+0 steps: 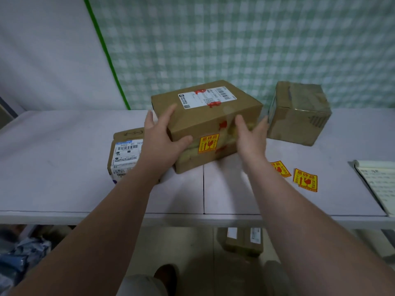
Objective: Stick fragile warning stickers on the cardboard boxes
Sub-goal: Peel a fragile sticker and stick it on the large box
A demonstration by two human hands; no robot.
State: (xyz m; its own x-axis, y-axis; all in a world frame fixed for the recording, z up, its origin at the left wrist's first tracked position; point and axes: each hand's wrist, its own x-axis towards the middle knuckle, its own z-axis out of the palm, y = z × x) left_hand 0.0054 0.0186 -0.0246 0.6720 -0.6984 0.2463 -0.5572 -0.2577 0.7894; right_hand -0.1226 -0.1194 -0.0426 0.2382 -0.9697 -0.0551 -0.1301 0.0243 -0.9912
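Over the table [64, 167], left hand [162, 137] gripping cardboard box [205, 116] — thumb in front, right hand [250, 135] straight-fingered alongside

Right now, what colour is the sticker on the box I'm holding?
The sticker on the cardboard box is yellow with red print, seen best in the head view.

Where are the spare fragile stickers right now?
In the head view, two loose stickers lie on the table right of the stickered box, between the right forearm and the notepad; the forearm partly covers one.
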